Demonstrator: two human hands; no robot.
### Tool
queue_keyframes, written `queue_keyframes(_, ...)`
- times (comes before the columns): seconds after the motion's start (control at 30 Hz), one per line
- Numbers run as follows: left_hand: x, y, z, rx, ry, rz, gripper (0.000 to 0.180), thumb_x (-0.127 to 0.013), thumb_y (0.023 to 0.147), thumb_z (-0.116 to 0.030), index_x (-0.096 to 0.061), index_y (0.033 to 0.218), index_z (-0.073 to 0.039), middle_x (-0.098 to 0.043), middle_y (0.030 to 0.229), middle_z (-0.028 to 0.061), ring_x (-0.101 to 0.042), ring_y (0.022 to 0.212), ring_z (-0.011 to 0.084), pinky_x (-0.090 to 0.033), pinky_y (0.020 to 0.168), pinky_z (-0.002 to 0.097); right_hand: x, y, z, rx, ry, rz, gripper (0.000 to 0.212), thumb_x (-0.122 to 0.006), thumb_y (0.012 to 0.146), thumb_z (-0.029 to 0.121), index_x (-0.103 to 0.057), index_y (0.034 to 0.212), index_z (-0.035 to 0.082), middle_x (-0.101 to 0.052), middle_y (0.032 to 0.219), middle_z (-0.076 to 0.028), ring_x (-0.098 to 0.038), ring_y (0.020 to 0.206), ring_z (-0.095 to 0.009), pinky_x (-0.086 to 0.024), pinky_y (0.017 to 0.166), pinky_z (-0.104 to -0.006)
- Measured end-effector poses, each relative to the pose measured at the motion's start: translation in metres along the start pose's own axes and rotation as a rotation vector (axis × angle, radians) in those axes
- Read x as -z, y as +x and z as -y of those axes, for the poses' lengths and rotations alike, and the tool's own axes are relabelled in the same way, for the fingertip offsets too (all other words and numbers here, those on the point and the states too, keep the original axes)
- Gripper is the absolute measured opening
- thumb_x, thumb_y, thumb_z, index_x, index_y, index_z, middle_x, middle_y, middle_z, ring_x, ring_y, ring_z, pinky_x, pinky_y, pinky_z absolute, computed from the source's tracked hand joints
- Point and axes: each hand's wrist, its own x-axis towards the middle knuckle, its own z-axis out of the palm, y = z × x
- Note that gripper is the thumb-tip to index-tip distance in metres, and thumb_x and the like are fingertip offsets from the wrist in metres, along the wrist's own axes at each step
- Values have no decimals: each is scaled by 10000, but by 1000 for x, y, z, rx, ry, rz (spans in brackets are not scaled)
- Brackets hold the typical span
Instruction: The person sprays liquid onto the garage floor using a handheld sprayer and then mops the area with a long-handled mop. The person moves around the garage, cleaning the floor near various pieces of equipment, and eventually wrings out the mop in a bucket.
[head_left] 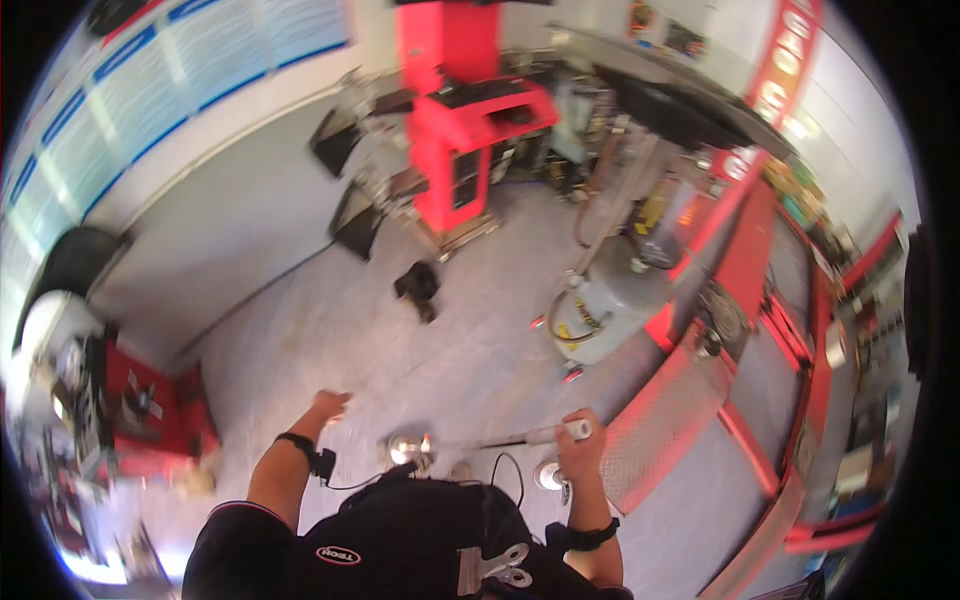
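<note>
Black shirt point(400, 545) nearest, pale-handled rod point(543, 436) in our right hand point(582, 448).
Firmly gripped, the rod points left over the grey floor point(455, 370); taking hold looks done, but what remains we cannot tell. Our left hand point(330, 405) is well apart, too blurred to judge its opening.

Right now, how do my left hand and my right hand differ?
Your right hand is closed around the pale handle of a rod-like tool, while your left hand shows nothing held, though its fingers are blurred. The left hand appears over grey floor; the right hand appears nearer the red ramp. Both are bare, with a black strap behind each.
</note>
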Motion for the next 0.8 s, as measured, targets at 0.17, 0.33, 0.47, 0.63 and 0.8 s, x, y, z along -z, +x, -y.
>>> queue_keyframes(0.17,63,-161,342,446,-278,-434,279,-631,814,-246,-590,756,24,-568,587,117,-526,415,206,-446,368,346,-21,-1,12,142,2,100,154,-644,696,128,-543,774,42,-533,688,-60,-519,645,-148,-438,607,-300)
queue_keyframes(0.33,-13,-303,491,712,-557,-487,236,-606,809,-219,-577,713,-5,-568,582,107,-533,435,209,-467,395,344,-65,-15,70,322,28,191,169,-605,719,156,-524,778,19,-503,700,-61,-493,655,-165,-419,625,-298)
queue_keyframes(0.47,-106,-298,532,730,-684,-295,246,-634,830,-262,-601,759,-29,-603,638,88,-556,487,186,-481,435,329,-91,-37,91,362,69,195,171,-593,733,154,-516,774,7,-488,691,-61,-474,649,-163,-407,622,-293)
queue_keyframes(0.63,-141,-303,433,361,-786,-194,306,-623,821,-259,-645,973,5,-651,791,61,-611,666,141,-508,566,301,-128,-55,107,538,117,408,169,-616,734,148,-526,783,14,-509,690,-61,-481,631,-159,-413,597,-290)
queue_keyframes(0.8,-73,-348,287,-232,-643,-387,372,-607,843,-241,-592,1096,31,-667,927,96,-621,807,156,-504,722,316,-174,-95,145,526,187,780,195,-676,719,175,-573,828,50,-557,679,-44,-557,605,-139,-442,542,-285)
